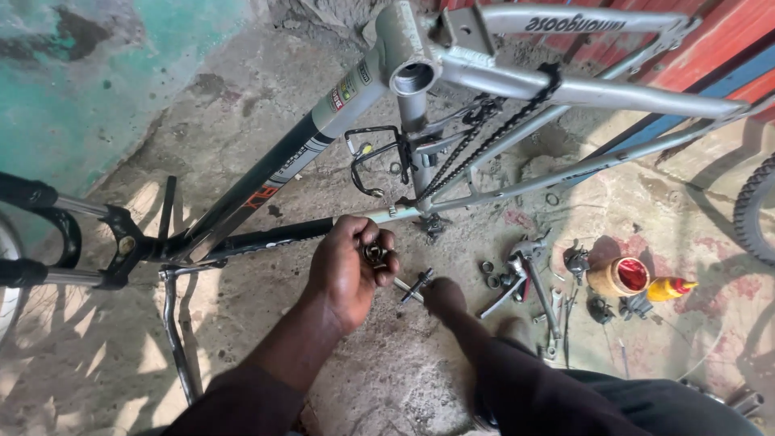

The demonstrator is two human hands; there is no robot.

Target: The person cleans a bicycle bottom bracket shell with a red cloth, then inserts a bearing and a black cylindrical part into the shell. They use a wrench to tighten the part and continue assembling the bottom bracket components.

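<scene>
My left hand (347, 270) is closed around a small round metal bearing part (374, 255), held just in front of the dark down tube of an upturned grey and black bicycle frame (323, 121). My right hand (444, 297) reaches down to the concrete floor, seen end-on with its fingers hidden. It is right beside a short metal axle (415, 285) lying on the ground; I cannot tell whether it grips it. The open bottom bracket shell (413, 78) points up at me, and a loose chain (484, 137) hangs over the frame.
Wrenches and small rings (525, 282) lie scattered on the floor at right, beside an open tin of red grease (622, 276) and a yellow oil bottle (670, 287). A suspension fork (48, 234) sticks out at left, a tyre (755, 210) at the right edge.
</scene>
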